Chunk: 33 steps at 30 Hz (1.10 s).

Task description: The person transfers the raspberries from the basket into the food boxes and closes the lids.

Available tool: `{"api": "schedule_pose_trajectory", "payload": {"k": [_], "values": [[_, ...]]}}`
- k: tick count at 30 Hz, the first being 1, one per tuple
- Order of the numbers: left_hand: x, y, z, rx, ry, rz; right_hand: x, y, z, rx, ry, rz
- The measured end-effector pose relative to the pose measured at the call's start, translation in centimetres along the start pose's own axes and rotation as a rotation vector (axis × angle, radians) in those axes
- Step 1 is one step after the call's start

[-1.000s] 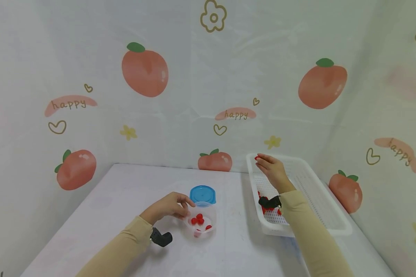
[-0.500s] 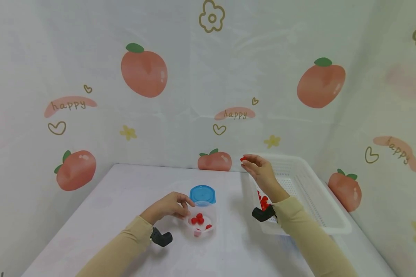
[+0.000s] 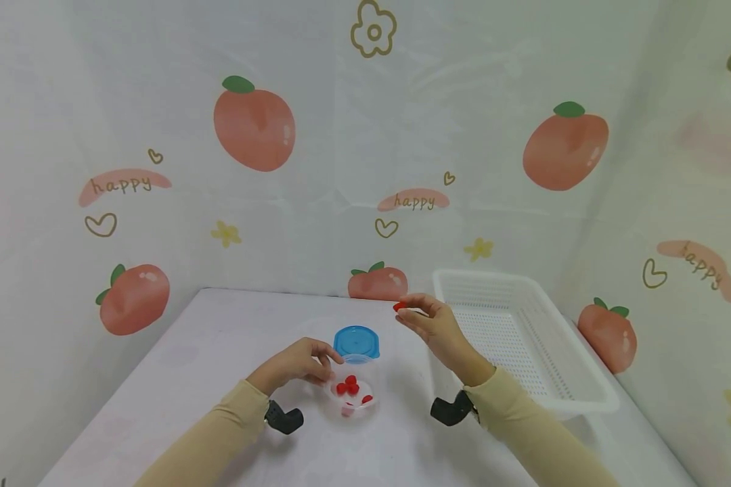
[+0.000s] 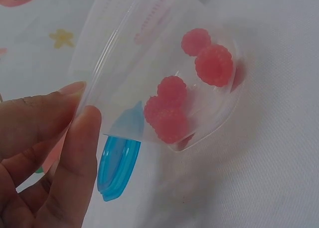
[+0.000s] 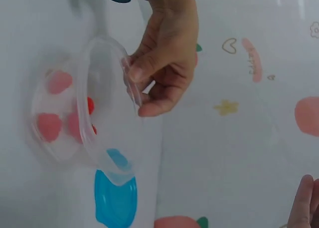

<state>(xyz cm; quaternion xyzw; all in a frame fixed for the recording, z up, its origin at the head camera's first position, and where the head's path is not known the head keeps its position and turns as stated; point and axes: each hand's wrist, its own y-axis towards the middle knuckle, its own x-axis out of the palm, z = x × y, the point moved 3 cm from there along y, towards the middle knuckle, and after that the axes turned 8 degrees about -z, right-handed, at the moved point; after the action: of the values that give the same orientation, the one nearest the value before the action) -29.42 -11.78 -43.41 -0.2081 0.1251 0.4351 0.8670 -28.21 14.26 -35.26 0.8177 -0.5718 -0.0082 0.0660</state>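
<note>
My left hand pinches the rim of a small clear plastic tub between thumb and fingers. Several red raspberries lie on the tub's bottom. Right of the tub and higher, my right hand holds one raspberry between its thumb and fingertips, over the table between tub and basket. The right wrist view catches only the fingertips of this hand in its lower right corner; the held raspberry is outside that view. A blue lid lies on the table just behind the tub.
A white perforated plastic basket stands at the table's right side, its near left part hidden behind my right hand and forearm. A printed cloth hangs behind the white table.
My right hand has carried the raspberry leftward and lower, from above the basket's left rim to the tub's right. The left hand and tub have stayed put.
</note>
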Motion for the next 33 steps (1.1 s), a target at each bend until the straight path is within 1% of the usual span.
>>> {"api": "schedule_pose_trajectory", "payload": {"k": [5, 12, 19, 26, 33], "values": [[0.0, 0.0, 0.0, -0.005, -0.005, 0.002, 1.0, -0.8, 1.4, 0.052, -0.040, -0.035], [0.0, 0.1, 0.0, -0.008, 0.000, 0.004, 2.0, -1.9, 3.6, 0.093, -0.105, -0.100], [0.0, 0.1, 0.0, -0.006, -0.003, -0.001, 2.7, -2.8, 5.6, 0.140, -0.161, -0.094], [0.0, 0.1, 0.0, -0.011, 0.002, 0.004, 3.1, -3.2, 7.6, 0.178, -0.218, -0.121], [0.0, 0.0, 0.0, -0.016, 0.002, 0.008, 3.1, -3.1, 8.5, 0.177, -0.238, -0.105]]}}
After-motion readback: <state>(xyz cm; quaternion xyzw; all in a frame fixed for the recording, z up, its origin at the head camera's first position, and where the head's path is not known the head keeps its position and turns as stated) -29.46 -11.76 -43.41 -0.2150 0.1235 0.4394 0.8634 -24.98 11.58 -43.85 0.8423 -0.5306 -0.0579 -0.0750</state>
